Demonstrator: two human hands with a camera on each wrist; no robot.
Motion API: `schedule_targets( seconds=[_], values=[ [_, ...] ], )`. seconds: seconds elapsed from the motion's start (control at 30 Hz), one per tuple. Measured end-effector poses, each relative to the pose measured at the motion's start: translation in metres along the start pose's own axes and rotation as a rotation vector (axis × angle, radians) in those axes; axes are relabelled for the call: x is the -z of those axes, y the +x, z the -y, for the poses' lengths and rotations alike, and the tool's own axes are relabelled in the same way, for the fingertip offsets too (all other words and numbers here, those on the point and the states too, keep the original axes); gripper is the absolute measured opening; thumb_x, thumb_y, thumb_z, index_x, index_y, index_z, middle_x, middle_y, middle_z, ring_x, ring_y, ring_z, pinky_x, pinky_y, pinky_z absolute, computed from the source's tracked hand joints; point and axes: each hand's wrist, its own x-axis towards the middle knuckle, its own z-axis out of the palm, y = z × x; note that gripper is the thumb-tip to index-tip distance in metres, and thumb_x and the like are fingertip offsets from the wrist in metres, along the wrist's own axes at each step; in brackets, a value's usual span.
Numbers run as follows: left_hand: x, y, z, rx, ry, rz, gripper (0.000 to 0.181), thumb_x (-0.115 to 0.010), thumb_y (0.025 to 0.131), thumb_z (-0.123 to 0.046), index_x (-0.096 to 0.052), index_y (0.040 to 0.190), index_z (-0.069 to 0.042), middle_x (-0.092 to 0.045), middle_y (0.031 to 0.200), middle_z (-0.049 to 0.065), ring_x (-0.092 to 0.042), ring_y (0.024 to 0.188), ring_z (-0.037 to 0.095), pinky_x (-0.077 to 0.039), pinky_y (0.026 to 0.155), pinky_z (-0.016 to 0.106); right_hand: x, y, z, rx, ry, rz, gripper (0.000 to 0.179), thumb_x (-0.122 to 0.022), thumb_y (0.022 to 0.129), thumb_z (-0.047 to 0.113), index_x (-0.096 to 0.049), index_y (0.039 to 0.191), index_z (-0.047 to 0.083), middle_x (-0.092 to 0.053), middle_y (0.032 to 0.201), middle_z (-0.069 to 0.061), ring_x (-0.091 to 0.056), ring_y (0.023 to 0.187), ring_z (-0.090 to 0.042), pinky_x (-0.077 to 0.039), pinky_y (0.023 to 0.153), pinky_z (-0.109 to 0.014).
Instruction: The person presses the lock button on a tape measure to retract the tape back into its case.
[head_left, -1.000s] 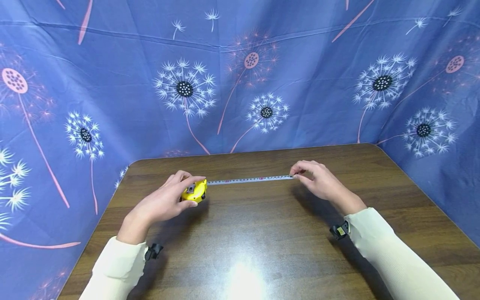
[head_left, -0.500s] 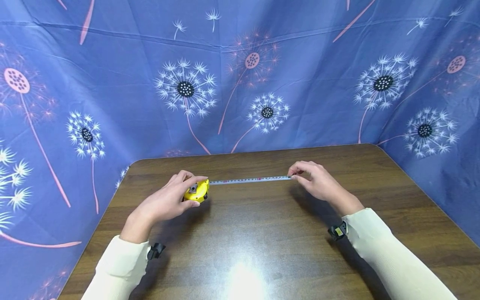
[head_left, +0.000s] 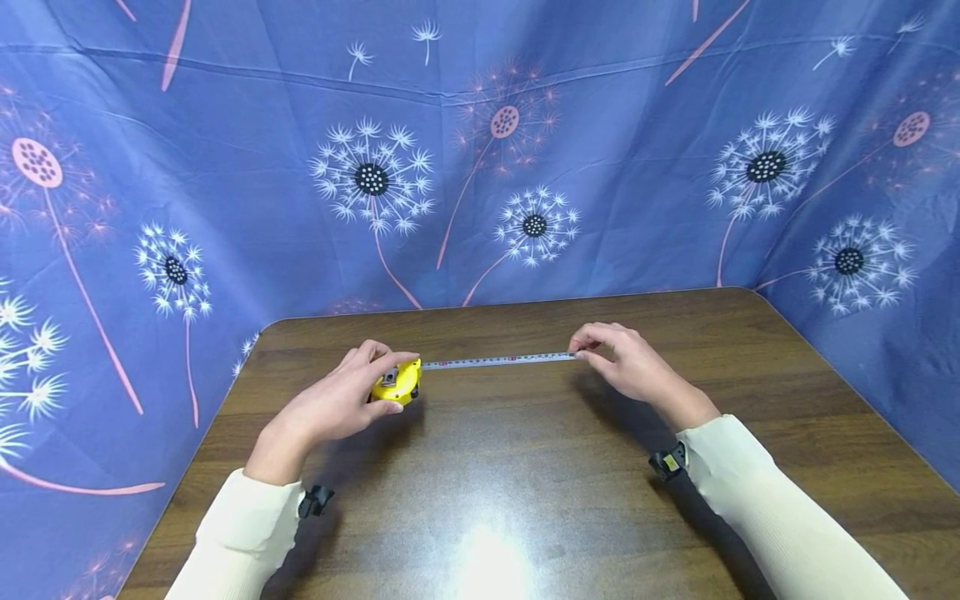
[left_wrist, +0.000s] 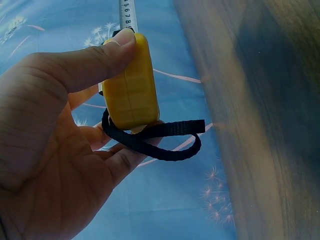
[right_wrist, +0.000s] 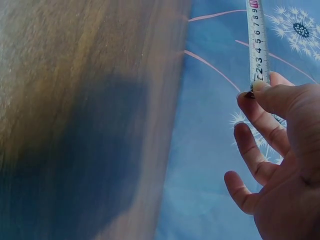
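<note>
A yellow tape measure [head_left: 397, 385] is gripped between the thumb and fingers of my left hand [head_left: 330, 404], above the wooden table. From its case a white blade with black and red marks [head_left: 487, 362] runs out straight to the right. My right hand [head_left: 633, 367] pinches the blade's end between thumb and index finger. In the right wrist view the other fingers [right_wrist: 250, 150] are spread apart below that pinch, and the low numbers of the blade [right_wrist: 257, 45] show. A black strap loop [left_wrist: 170, 145] hangs from the tape measure's case in the left wrist view.
The brown wood-grain table [head_left: 510, 467] lies beneath both hands, with a bright glare near its front. A blue cloth with dandelion prints [head_left: 465, 167] hangs behind the table and along its sides. Both wrists wear small black devices [head_left: 669, 460].
My right hand has moved slightly left and my left hand slightly right, so the stretch of blade between them is a bit shorter. Both holds are kept.
</note>
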Motion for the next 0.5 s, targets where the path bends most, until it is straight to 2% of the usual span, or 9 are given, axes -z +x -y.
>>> schedule_targets(
  seconds=[0.1,0.5],
  values=[
    [0.0001,0.0012,-0.0013,0.009,-0.003,0.007,0.071,-0.082,0.09,-0.022,-0.05,0.153,-0.023,-0.049,0.133,0.009,-0.048,0.114,0.026,-0.047,0.094,0.047,-0.0014,0.0017,0.0011,0.008,0.003,0.001,0.023,-0.073,0.09,-0.009,-0.07,0.097,0.013,-0.071,0.095,0.006,-0.063,0.092,-0.017,-0.05,0.084,-0.052],
    [-0.0025,0.0044,-0.0018,-0.019,-0.005,-0.007,0.07,-0.083,0.089,-0.02,-0.052,0.152,-0.022,-0.051,0.13,0.009,-0.049,0.114,0.027,-0.046,0.095,0.049,-0.0073,0.0057,0.0043,-0.003,0.003,0.018,0.021,-0.072,0.091,-0.007,-0.07,0.098,0.014,-0.071,0.096,0.006,-0.063,0.093,-0.017,-0.05,0.084,-0.052]
  ],
)
